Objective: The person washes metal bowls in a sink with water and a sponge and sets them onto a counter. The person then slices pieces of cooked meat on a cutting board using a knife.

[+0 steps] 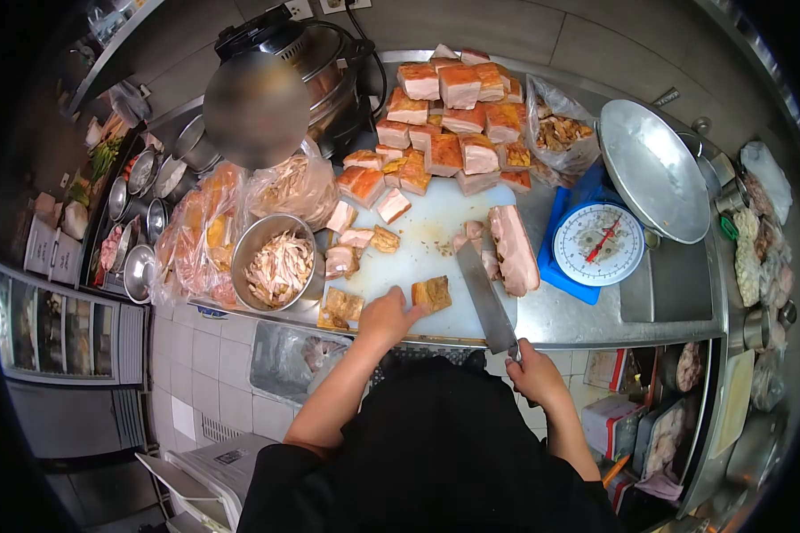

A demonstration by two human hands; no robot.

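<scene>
My right hand (537, 371) is wrapped round the handle of a large kitchen knife (487, 302), its broad blade pointing away from me over the white cutting board (398, 258). The blade lies beside a long slab of pork belly (513, 251) and small cut pieces. My left hand (388, 320) is at the board's near edge with its fingers apart. Its thumb is close to a browned pork piece (431, 294); I cannot tell whether they touch. Another browned piece (341, 306) lies to its left. Behind, a pile of roasted pork belly blocks (444, 153) is stacked.
A metal bowl of shredded meat (280, 265) and plastic bags of meat (203, 233) stand left. A dial scale (598, 243) with a metal pan (655, 171) stands right. Behind are a bag of scraps (560, 130) and a cooker (329, 80). A lined bin (295, 360) sits below.
</scene>
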